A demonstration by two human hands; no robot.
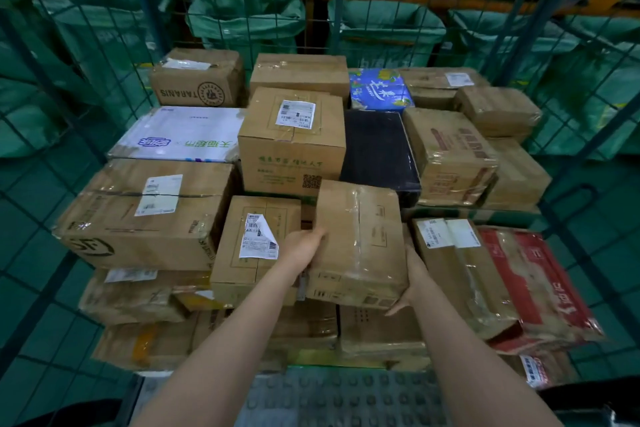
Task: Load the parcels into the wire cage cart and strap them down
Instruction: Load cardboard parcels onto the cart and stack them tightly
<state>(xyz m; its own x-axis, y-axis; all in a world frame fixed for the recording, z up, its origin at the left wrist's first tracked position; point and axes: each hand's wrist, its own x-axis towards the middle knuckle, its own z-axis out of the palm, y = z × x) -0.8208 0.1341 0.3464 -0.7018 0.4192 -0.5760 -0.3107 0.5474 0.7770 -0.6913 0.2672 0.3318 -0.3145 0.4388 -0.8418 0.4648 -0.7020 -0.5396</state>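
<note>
Parcel (360,243) sits at lower centre of the frame, long axis pointing away from me, clamped between my left hand (303,250) curled on its left edge and right hand (414,282) cupping its near-right corner, over the stacked wire cage cart (341,3)

Bare forearms (242,322) reaching forward, left grip (303,246) curled on the parcel (360,246), right grip (415,276) cupping its lower corner

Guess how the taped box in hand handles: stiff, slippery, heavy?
Probably stiff: the taped box keeps square edges between the left hand and right hand. Likely slick where glossy tape covers it. Possibly light: gripped at its edges.
</note>
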